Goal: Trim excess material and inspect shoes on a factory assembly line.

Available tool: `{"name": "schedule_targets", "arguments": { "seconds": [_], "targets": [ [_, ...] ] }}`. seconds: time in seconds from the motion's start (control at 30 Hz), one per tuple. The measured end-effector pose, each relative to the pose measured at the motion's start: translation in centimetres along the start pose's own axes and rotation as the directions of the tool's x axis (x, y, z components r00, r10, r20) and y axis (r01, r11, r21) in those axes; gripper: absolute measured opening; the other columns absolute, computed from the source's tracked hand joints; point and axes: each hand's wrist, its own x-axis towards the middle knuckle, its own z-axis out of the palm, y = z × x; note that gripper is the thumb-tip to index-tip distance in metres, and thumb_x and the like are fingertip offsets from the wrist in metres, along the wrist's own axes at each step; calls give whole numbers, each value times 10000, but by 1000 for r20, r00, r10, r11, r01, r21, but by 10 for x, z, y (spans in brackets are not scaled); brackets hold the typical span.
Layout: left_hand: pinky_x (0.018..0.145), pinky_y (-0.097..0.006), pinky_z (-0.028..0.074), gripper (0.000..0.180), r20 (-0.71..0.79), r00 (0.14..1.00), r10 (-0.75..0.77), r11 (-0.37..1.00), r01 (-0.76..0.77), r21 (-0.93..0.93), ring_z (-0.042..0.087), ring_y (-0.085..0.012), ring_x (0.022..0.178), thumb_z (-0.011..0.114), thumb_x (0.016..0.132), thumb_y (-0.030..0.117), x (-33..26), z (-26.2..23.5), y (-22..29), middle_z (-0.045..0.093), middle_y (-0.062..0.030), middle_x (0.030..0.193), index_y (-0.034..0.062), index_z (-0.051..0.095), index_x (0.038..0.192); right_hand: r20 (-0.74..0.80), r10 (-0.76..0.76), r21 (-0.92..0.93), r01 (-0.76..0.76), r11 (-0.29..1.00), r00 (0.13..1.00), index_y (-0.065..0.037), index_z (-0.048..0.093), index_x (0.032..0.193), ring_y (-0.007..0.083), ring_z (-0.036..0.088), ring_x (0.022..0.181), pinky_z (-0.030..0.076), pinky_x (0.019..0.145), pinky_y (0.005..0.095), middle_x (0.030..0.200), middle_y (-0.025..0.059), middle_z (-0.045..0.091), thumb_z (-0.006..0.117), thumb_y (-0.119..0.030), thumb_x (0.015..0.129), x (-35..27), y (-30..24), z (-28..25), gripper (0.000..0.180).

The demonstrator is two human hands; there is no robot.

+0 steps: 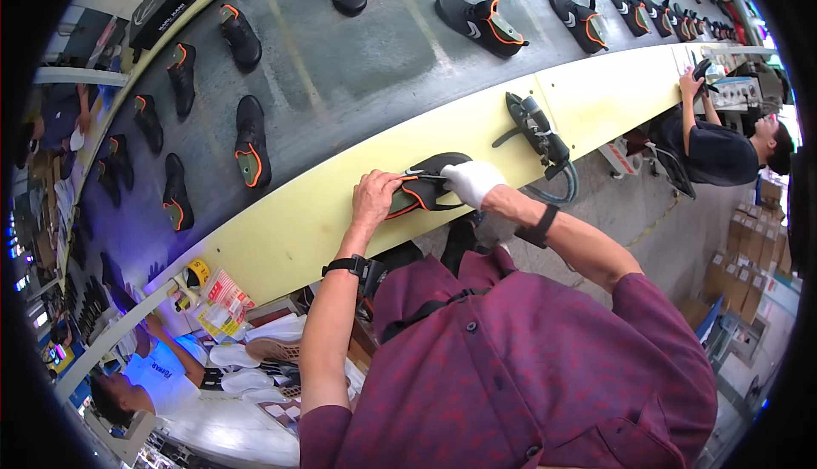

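Note:
A black shoe (438, 181) with orange collar trim and a greenish insole lies on the pale yellow ledge (332, 243) in front of me. My bare left hand (372, 199) is closed at the collar end, its fingertips pinching the shoe's upper edge. My right hand (474, 183), in a white glove, is closed over the opening nearer the toe. Between the fingers of both hands runs a thin greyish strip; whether it is a lace or a slim tool cannot be made out. The gloved fingertips are partly hidden against the dark upper.
Beyond the ledge, a dark conveyor belt (340, 69) carries several similar shoes. A hand-held tool with a hose (540, 128) lies on the ledge to my right. A yellow tape roll (197, 273) sits at left. One person (723, 150) works at far right, another (162, 375) at lower left.

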Motion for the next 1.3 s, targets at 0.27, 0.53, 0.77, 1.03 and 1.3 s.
{"name": "schedule_targets", "arguments": {
  "seconds": [0.27,0.53,0.77,1.03,1.3],
  "targets": [
    [892,-427,489,210,-95,995,13,1000,-15,-18,652,-297,999,678,1015,266,-4,12,5,748,-63,1047,130,826,1077,-272,-93,269,168,948,958,-112,630,1434,404,742,904,576,744,493,1014,194,754,712,-174,979,-10,-14,45,466],
    [883,-431,477,210,-139,985,98,994,-104,-37,653,-294,994,640,1028,230,-7,15,5,741,-67,1022,104,806,1055,-155,-220,159,245,957,963,-93,616,1410,409,710,894,576,752,479,1065,183,680,758,-136,915,-6,-10,25,517],
    [869,-454,485,258,-239,968,77,997,-81,-9,659,-342,960,555,1066,233,1,12,-9,734,-103,993,79,750,993,-174,-554,103,575,812,814,-176,547,1507,395,731,951,600,765,449,1193,177,693,725,-118,927,14,-19,-19,610],
    [864,-533,482,160,-668,744,8,984,112,137,641,-405,992,638,989,236,-44,27,21,677,-139,1022,86,650,1043,418,-289,414,103,904,861,-146,704,1101,229,710,746,588,728,388,876,49,732,595,-399,1068,26,-53,-62,277],
    [808,-315,543,537,370,866,-336,416,489,-767,670,-154,970,610,1069,583,-122,76,40,694,-23,1073,76,681,1233,333,-721,53,752,657,607,-195,632,1263,410,738,951,574,790,496,1046,153,741,767,-250,923,65,-27,-32,369]
  ]
}}
